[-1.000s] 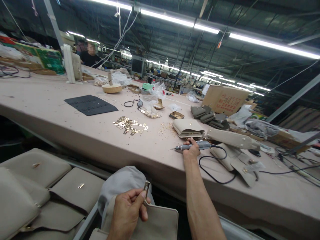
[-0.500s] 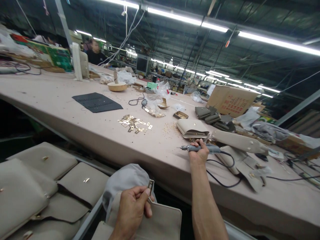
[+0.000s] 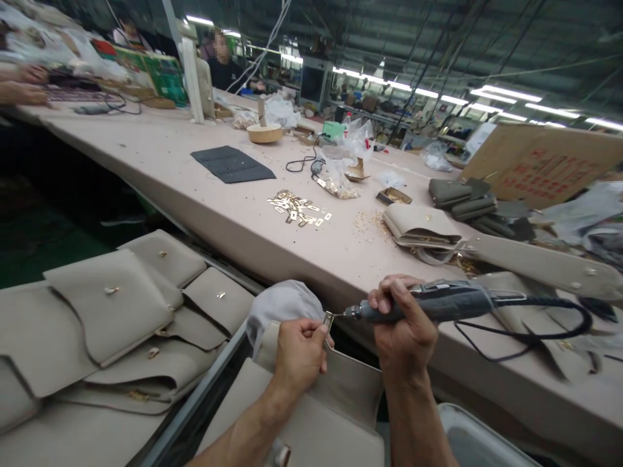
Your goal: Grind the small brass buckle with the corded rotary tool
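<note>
My left hand (image 3: 302,353) pinches a small metal clasp plate (image 3: 328,320) at the edge of a beige leather bag piece (image 3: 350,383), which lies over my lap. In my right hand (image 3: 407,324) is a grey electric screwdriver (image 3: 438,301), held level with its cord trailing right. Its thin bit points left, with the tip at or very close to the plate; I cannot tell whether they touch. A pile of metal plates (image 3: 298,209) lies on the table, and small screws (image 3: 367,222) are scattered to its right.
Beige bag pieces with clasps (image 3: 126,305) are heaped at my left. On the table (image 3: 233,220) are a black sheet (image 3: 233,164), a tape roll (image 3: 265,133), a folded beige bag (image 3: 423,224) and a cardboard box (image 3: 545,162). Other people are across the table and at far left.
My right hand has brought the screwdriver down and left from over the table to the plate in my left hand. The view has shifted, so the table's things appear higher and further right or left.
</note>
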